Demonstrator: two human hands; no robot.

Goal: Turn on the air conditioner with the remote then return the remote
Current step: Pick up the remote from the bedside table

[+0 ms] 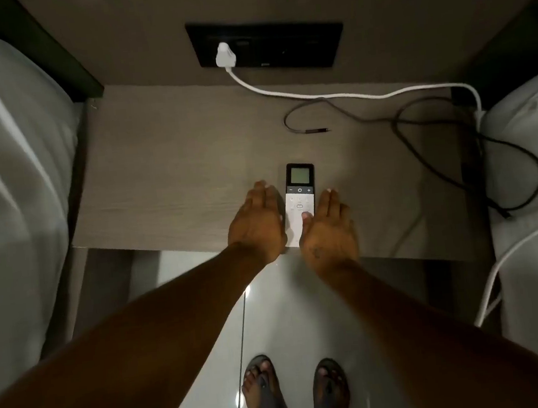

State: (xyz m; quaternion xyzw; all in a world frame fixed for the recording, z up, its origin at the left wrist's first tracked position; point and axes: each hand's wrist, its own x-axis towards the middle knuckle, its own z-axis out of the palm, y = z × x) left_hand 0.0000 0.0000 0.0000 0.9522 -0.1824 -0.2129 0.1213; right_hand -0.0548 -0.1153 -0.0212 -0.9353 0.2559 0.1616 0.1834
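A slim white remote (pixel 299 197) with a dark top and a small grey screen lies flat on the wooden bedside table (pixel 167 180), near its front edge. My left hand (pixel 256 224) rests flat against the remote's left side, fingers straight and together. My right hand (pixel 327 227) lies flat along its right side, and the thumb overlaps the remote's lower buttons. Neither hand is closed around the remote. The air conditioner is out of view.
A black socket panel (pixel 265 44) on the wall holds a white plug (pixel 225 55), whose white cable (pixel 316 95) runs right. Dark cables (pixel 436 141) loop over the table's right side. Beds with white sheets (pixel 5 180) flank the table. My sandalled feet (pixel 296 395) stand on glossy tiles.
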